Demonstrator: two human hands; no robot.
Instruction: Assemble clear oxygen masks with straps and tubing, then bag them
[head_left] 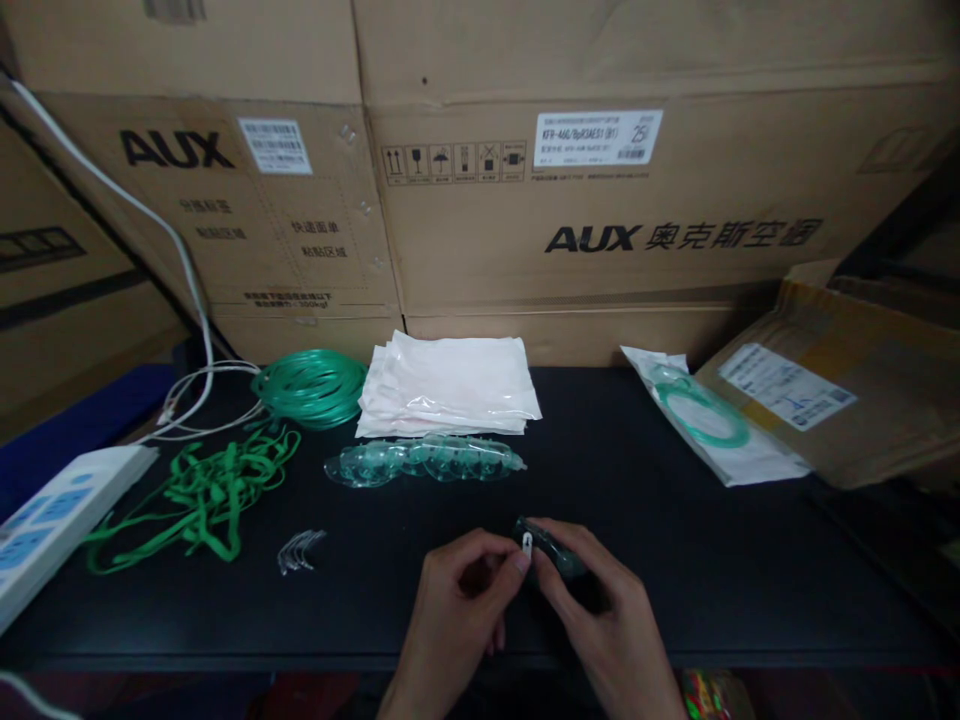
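Both hands meet low in the middle of the black table [675, 520]. My right hand [607, 625] is closed round a clear green plastic mask [551, 548]. My left hand [457, 610] pinches a small white clip [526, 545] at the mask's near end. Behind the hands lies a row of stacked clear green masks [424, 462]. Several thin metal strips [300, 550] lie to the left of my left hand.
A pile of green elastic straps [199, 495], a coil of green tubing [311, 385] and a stack of white bags [450, 385] lie at the back left. A white power strip [52, 520] sits far left. A bagged tubing set [705, 420] rests right, beside cardboard boxes [600, 200].
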